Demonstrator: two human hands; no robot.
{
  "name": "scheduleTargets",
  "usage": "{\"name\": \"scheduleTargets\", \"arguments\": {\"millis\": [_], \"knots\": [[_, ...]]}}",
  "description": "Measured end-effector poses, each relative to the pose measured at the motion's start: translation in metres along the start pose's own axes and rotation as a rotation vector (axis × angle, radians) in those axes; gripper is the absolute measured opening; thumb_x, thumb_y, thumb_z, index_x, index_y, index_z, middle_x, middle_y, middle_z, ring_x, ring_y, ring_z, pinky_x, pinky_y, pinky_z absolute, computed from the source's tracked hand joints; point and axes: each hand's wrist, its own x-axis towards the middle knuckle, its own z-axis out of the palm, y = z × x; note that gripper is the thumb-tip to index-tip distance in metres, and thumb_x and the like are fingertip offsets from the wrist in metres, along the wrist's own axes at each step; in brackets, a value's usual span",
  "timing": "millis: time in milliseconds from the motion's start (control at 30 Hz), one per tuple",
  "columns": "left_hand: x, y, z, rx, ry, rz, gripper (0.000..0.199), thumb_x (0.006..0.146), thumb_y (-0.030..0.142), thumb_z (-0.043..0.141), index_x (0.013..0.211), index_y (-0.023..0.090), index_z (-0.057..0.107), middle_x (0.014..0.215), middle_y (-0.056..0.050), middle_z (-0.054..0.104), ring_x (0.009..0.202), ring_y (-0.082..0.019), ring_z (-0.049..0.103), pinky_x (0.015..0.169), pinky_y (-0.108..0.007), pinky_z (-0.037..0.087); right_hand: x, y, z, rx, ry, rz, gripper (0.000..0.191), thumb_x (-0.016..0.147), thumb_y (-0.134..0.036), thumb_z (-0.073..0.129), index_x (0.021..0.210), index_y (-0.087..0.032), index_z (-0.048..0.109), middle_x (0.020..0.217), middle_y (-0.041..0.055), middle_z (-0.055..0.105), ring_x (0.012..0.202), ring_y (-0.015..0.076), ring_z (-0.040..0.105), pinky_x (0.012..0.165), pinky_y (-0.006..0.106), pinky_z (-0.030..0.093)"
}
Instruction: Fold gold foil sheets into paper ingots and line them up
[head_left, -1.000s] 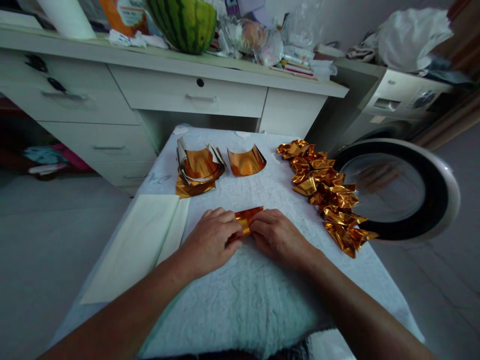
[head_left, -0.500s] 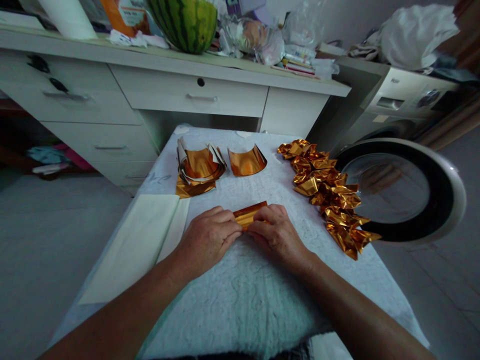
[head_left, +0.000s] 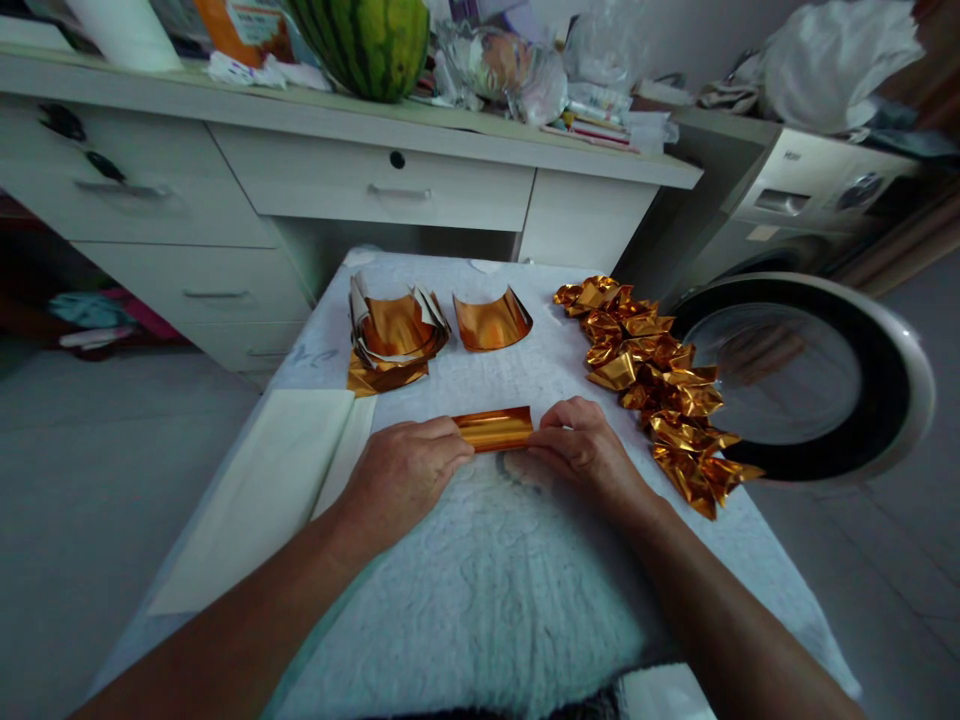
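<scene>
A rolled sheet of gold foil paper (head_left: 495, 428) lies across the table in front of me, its upper edge still curling. My left hand (head_left: 412, 465) grips its left end between thumb and fingers. At the right end, my right hand (head_left: 577, 445) pinches the near corner with thumb and forefinger. Beyond them sit a stack of curled gold foil sheets (head_left: 397, 330) with pale backs and one single curved foil sheet (head_left: 493, 322). To the right runs a row of folded gold foil pieces (head_left: 645, 375), crumpled and pointed.
White paper sheets (head_left: 255, 490) lie on the left of the cloth-covered table (head_left: 495, 590). An open washing machine door (head_left: 795, 375) stands close by the table's right edge. Behind is a white drawer counter (head_left: 337, 190) bearing a watermelon (head_left: 367, 45) and plastic bags.
My right hand has slid right to the end of the foil paper, baring more of its middle. My left hand has shifted slightly left, still holding it.
</scene>
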Motion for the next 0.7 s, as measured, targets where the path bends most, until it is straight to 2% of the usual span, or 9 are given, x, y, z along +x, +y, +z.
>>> {"name": "scheduleTargets", "arguments": {"millis": [300, 400, 433, 500, 567, 633, 700], "knots": [[-0.003, -0.002, 0.004, 0.003, 0.006, -0.035, 0.018, 0.093, 0.014, 0.054, 0.09, 0.02, 0.072, 0.089, 0.0, 0.069, 0.079, -0.014, 0.067, 0.071, -0.024, 0.052, 0.0, 0.009, -0.009, -0.056, -0.155, 0.044, 0.019, 0.095, -0.027, 0.059, 0.091, -0.022, 0.076, 0.08, 0.0057, 0.067, 0.077, 0.0185, 0.053, 0.071, 0.033, 0.033], [-0.002, -0.003, 0.003, 0.043, 0.029, -0.074, 0.02, 0.094, 0.015, 0.052, 0.091, 0.02, 0.071, 0.091, -0.001, 0.069, 0.08, -0.014, 0.067, 0.073, -0.025, 0.052, 0.0, 0.006, -0.015, -0.049, -0.145, 0.099, 0.014, 0.093, -0.021, 0.059, 0.097, -0.02, 0.073, 0.086, 0.0071, 0.066, 0.081, 0.0204, 0.054, 0.074, 0.034, 0.037], [-0.002, -0.003, 0.003, 0.049, 0.043, -0.089, 0.02, 0.094, 0.016, 0.052, 0.091, 0.02, 0.071, 0.091, -0.001, 0.069, 0.08, -0.014, 0.067, 0.073, -0.025, 0.052, -0.001, 0.003, -0.016, -0.03, -0.115, 0.116, 0.018, 0.09, -0.019, 0.061, 0.105, -0.019, 0.07, 0.093, 0.0085, 0.065, 0.085, 0.0219, 0.054, 0.077, 0.035, 0.039], [-0.002, -0.003, 0.003, 0.046, 0.074, -0.104, 0.018, 0.094, 0.017, 0.053, 0.092, 0.019, 0.071, 0.091, -0.001, 0.068, 0.079, -0.014, 0.067, 0.073, -0.026, 0.052, -0.001, -0.003, -0.018, 0.044, -0.061, 0.123, 0.039, 0.083, -0.019, 0.067, 0.121, -0.016, 0.059, 0.106, 0.0116, 0.062, 0.097, 0.0252, 0.053, 0.084, 0.038, 0.042], [-0.002, -0.002, 0.002, 0.029, 0.095, -0.096, 0.017, 0.093, 0.016, 0.054, 0.092, 0.019, 0.07, 0.09, -0.001, 0.068, 0.079, -0.015, 0.067, 0.072, -0.026, 0.052, 0.0, -0.01, -0.015, 0.108, -0.052, 0.095, 0.048, 0.081, -0.024, 0.07, 0.125, -0.016, 0.053, 0.115, 0.0131, 0.058, 0.105, 0.0272, 0.051, 0.089, 0.04, 0.042], [-0.002, -0.001, 0.003, 0.011, 0.099, -0.077, 0.016, 0.092, 0.013, 0.054, 0.093, 0.019, 0.07, 0.091, -0.001, 0.067, 0.08, -0.015, 0.067, 0.072, -0.026, 0.051, 0.002, -0.015, -0.009, 0.116, -0.076, 0.073, 0.041, 0.083, -0.026, 0.069, 0.12, -0.018, 0.054, 0.113, 0.0123, 0.059, 0.102, 0.0268, 0.051, 0.088, 0.041, 0.042], [-0.001, 0.0, 0.003, 0.008, 0.085, -0.07, 0.017, 0.09, 0.011, 0.054, 0.094, 0.019, 0.069, 0.092, -0.001, 0.067, 0.081, -0.015, 0.066, 0.073, -0.027, 0.051, 0.003, -0.017, -0.002, 0.105, -0.094, 0.073, 0.023, 0.087, -0.024, 0.066, 0.108, -0.018, 0.06, 0.105, 0.0101, 0.062, 0.094, 0.0245, 0.053, 0.082, 0.038, 0.042]]}}
